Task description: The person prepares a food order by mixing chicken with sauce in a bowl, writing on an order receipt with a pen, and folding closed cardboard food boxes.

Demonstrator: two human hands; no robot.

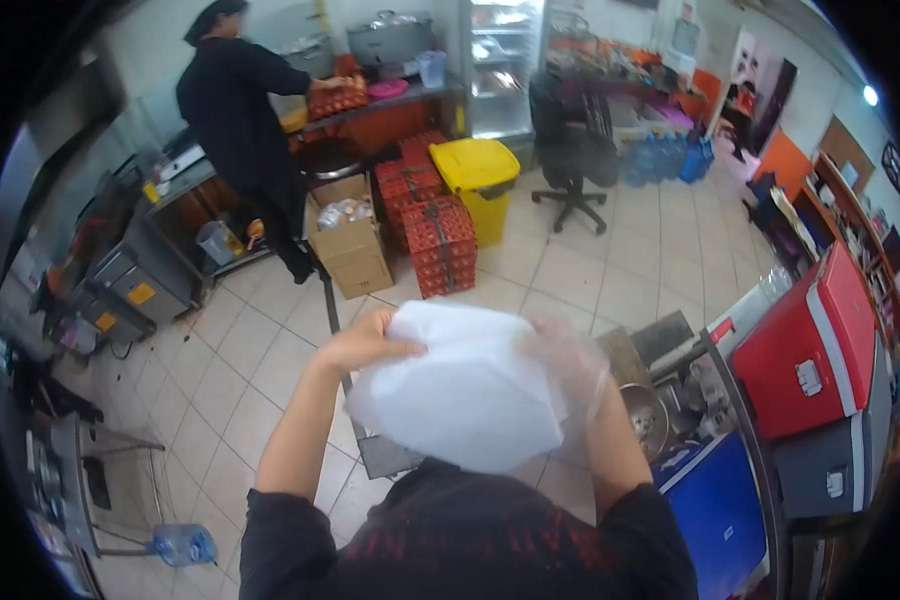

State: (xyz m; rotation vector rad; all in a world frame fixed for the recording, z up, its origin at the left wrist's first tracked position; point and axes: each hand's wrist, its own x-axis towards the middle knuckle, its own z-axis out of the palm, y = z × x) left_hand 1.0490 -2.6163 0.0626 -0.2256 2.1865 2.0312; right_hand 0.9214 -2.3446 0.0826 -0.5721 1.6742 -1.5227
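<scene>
In front of my chest is a white sheet (460, 390), folded over at the top and wide at the bottom; I cannot make out whether it is paper or thin plastic. My left hand (370, 340) grips its upper left edge, thumb lying on the near face and fingers behind. At the upper right edge, my right hand (568, 365) is closed on the sheet, blurred by motion. Something clear, like a thin plastic glove, shows around the right hand. The sheet hides part of the floor and my lower chest.
A co-worker (245, 110) stands at the back counter by red egg trays (338, 98). Ahead are a cardboard box (355, 255), tied red stacks (438, 240), a yellow bin (480, 180) and an office chair (573, 150). Red (805, 340) and blue coolers (720, 515) flank my right.
</scene>
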